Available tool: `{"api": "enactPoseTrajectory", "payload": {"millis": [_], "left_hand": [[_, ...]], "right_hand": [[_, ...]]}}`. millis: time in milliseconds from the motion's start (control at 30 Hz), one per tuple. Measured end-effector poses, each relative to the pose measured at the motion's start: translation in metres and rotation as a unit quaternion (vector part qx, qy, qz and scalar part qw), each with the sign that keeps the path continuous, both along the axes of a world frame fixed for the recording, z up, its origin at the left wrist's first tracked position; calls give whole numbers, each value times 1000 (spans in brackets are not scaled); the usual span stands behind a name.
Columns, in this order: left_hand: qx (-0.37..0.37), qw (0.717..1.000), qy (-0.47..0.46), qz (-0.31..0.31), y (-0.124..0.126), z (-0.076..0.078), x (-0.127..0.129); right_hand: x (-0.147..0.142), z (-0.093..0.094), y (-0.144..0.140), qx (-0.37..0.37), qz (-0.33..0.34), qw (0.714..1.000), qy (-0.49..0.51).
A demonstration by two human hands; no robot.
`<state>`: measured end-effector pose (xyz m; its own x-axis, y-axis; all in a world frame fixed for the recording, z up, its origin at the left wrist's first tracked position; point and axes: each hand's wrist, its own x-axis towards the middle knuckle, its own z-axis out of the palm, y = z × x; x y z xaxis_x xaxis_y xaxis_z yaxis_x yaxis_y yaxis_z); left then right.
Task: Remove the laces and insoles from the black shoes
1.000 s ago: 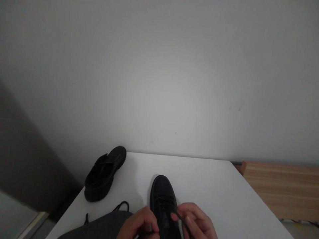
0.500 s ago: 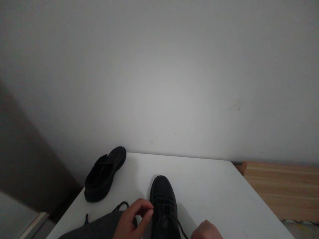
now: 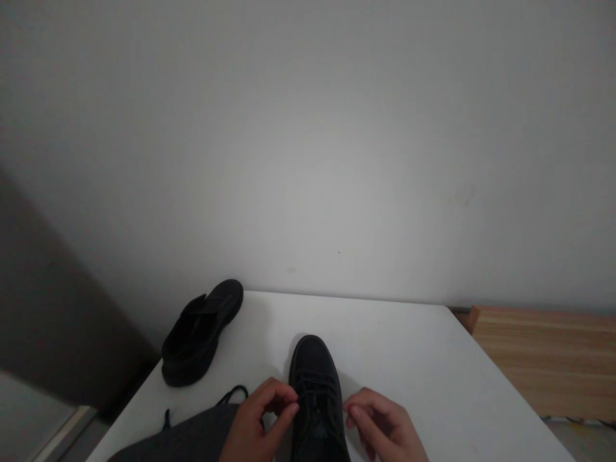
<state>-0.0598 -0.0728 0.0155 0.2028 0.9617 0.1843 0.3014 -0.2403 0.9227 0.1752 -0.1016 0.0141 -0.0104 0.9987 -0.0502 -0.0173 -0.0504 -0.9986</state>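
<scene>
Head view is dim, and I lose both wrists and the heel of the black shoe (image 3: 315,391) at the bottom edge. That shoe is matte, round-toed, toe pointing away, sitting on the white table (image 3: 409,359) near its front edge, between the two hands. Left hand (image 3: 260,420) has its fingers curled, tips pinched at the lacing on the shoe's left side. Right hand (image 3: 385,427) is curled too, fingertips just at the shoe's right side; I can't tell whether it grips a lace. Loose black lace (image 3: 231,396) lies left of the shoe, partly hidden by a grey sleeve (image 3: 187,439). Second black shoe (image 3: 199,333) sits tilted on the table's far left corner. Wooden surface (image 3: 543,359) to the right.
</scene>
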Motion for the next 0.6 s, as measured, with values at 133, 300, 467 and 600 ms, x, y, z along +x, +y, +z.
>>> {"api": "enactPoseTrajectory", "payload": {"millis": [133, 300, 467, 600], "left_hand": [[9, 1000, 1, 3, 0, 1, 2], [28, 999, 20, 8, 1, 5, 6], [47, 998, 41, 13, 2, 4, 9], [48, 998, 44, 9, 1, 6, 9]], "right_hand": [[-17, -8, 8, 42, -53, 998, -19], [-21, -12, 11, 40, -56, 997, -35], [-20, -10, 11, 58, -45, 995, -68], [-21, -10, 10, 96, -46, 991, -82]]}}
